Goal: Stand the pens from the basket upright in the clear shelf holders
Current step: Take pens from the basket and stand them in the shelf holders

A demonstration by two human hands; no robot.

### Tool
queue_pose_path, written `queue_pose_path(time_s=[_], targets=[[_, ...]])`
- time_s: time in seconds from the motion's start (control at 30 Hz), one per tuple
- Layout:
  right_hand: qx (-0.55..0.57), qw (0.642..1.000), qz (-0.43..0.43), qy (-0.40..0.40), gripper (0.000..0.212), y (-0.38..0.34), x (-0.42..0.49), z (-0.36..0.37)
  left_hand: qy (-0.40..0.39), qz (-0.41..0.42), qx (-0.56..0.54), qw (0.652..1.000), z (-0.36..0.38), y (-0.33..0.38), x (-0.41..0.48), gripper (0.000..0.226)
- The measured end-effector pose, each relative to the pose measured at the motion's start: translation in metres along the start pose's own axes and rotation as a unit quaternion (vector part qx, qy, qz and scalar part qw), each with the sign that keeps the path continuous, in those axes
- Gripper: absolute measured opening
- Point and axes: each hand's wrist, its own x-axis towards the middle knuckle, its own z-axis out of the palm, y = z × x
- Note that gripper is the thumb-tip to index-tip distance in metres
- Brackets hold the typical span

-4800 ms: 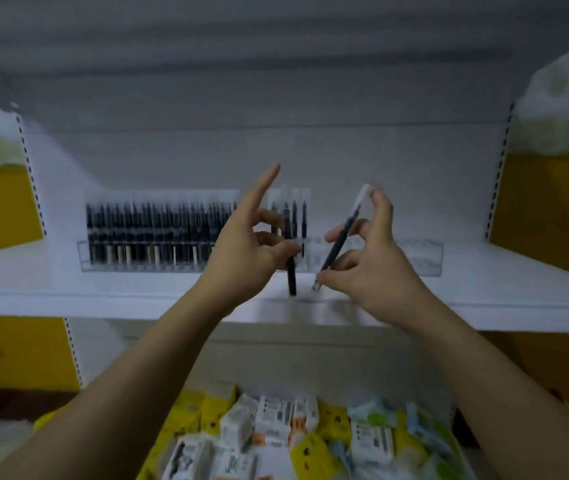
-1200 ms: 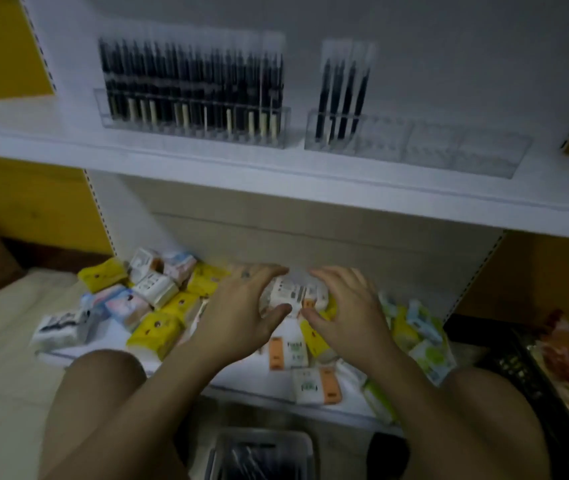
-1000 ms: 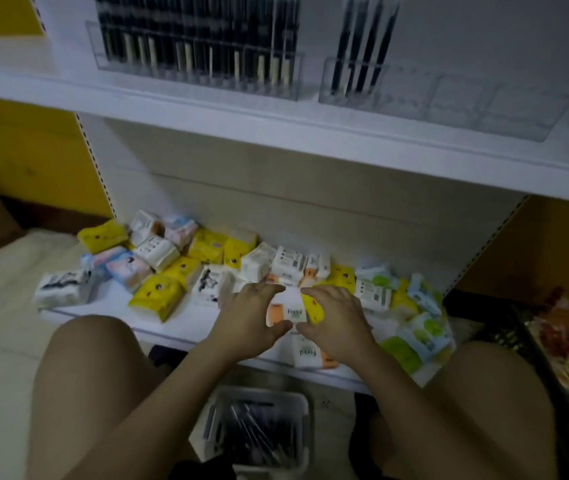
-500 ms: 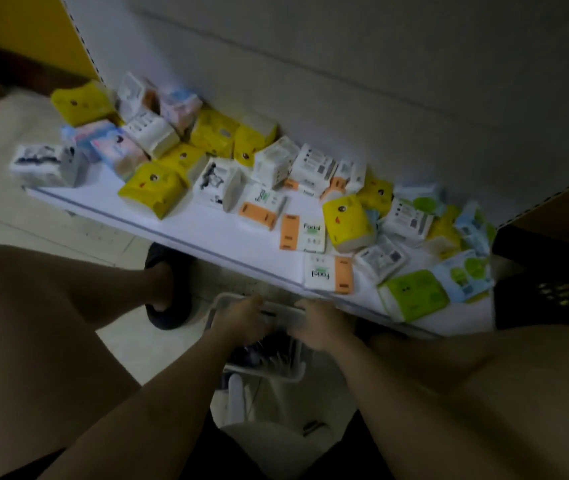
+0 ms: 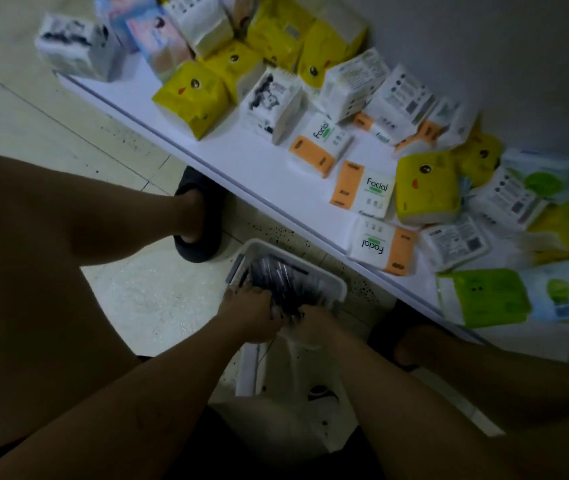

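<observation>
Head view: our gaze dropped off holders to low shelf (image 5: pixel 269 174), tissue packs (image 5: pixel 193 98). Basket (image 5: pixel 341 289) on floor below. Left hand (image 5: pixel 248 317), right hand (image 5: pixel 314 327) moved down into it, fingers buried among pens (image 5: pixel 286 277); grip on any we cannot tell. Next pickup beginning, we judge.

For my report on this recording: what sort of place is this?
Probably a small shop being stocked: a low white shelf piled with packaged tissue packs, and a basket of dark pens on the tiled floor.

White basket (image 5: pixel 340 289), black pens (image 5: pixel 286 282), yellow duck-faced tissue packs (image 5: pixel 193 98), black-speckled pale floor (image 5: pixel 158 292).
</observation>
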Motion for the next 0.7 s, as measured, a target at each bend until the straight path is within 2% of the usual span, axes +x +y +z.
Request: queue_pose_path(time_s=[0.13,0.37,0.5,0.6,0.7], targets=[[-0.038,0.996,0.008,-0.076,0.043,0.000,0.016,0.013,0.009,-0.004,-0.050,0.999,-0.005,-0.006,0.004,0.040],[-0.106,0.988,0.052,-0.100,0.059,-0.006,0.032,0.025,-0.015,-0.008,-0.109,0.994,-0.006,-0.006,0.006,0.036],[-0.140,0.982,0.040,-0.118,0.071,-0.006,0.032,0.035,-0.048,-0.015,-0.137,0.989,-0.001,-0.006,0.006,0.033],[-0.097,0.989,0.022,-0.110,0.067,-0.005,0.037,0.040,-0.061,-0.019,-0.143,0.988,0.002,-0.009,0.007,0.033],[-0.002,0.996,0.043,-0.074,0.068,-0.001,0.036,0.037,-0.069,-0.026,-0.163,0.984,0.004,-0.012,0.010,0.032]])
